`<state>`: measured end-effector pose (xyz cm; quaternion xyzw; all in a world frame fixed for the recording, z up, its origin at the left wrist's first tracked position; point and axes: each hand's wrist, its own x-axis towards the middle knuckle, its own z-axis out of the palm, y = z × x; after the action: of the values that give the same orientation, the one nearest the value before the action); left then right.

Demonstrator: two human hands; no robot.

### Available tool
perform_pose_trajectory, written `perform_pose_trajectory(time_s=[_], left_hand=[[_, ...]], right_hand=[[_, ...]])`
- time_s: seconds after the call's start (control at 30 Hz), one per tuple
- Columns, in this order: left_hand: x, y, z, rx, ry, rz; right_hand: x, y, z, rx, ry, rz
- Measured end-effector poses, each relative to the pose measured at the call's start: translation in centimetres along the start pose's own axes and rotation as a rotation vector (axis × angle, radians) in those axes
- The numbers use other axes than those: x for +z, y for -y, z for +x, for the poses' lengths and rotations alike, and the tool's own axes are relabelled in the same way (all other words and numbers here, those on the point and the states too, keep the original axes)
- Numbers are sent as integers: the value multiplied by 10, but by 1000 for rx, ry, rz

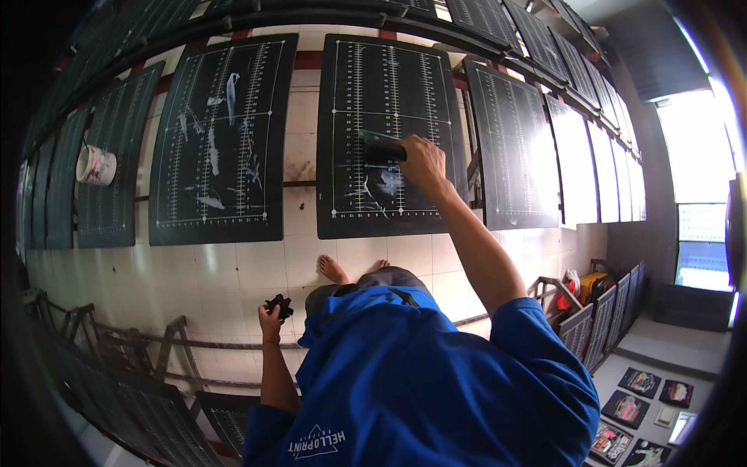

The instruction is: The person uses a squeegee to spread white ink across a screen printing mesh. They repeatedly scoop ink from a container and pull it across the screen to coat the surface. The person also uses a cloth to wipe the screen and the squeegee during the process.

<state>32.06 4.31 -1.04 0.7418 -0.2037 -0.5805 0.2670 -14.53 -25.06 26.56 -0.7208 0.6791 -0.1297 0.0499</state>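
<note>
I have the right hand [424, 162] stretched out over the black panel [342, 167] ahead of me, fingers wrapped firmly around a dark scraper [383, 148] with a greenish edge toward its left end. The scraper sits near the middle of the panel, to the left of the hand, and from this overhead view I cannot tell whether its edge presses on the surface. Just below it, toward the body, I see a whitish smear [387, 183] across the printed white ruler lines.

Down on the left side, the left hand [269, 321] is closed on a crumpled black wad [279, 307], held well apart from the panel; I cannot make out what the wad is.

To the left of the working panel lies a streaked panel [268, 148], with several pale marks over its rulings. Farther left I find a white bucket [97, 166], stained and tilted in my curved view, on another dark panel [128, 148]. On the right, a glossy panel [515, 148] catches the light from the window [700, 156].

Below, bare feet [333, 269] stand on the pale tiled floor [233, 272], beyond the blue shirt [436, 373]. At lower right I pick out a red bag [568, 288] beside something yellow [593, 283].
</note>
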Motion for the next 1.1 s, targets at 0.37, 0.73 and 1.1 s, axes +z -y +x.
perform_pose_trajectory(time_s=[0.37,0.73,1.1], left_hand=[[57,81,-27,-168,-38,-78],[121,54,-101,-47,-372,-309],[280,81,-196,-97,-535,-453]], right_hand=[[-18,40,-112,-116,310,66],[11,22,45,-384,247,58],[-2,-50,-7,-1106,314,219]])
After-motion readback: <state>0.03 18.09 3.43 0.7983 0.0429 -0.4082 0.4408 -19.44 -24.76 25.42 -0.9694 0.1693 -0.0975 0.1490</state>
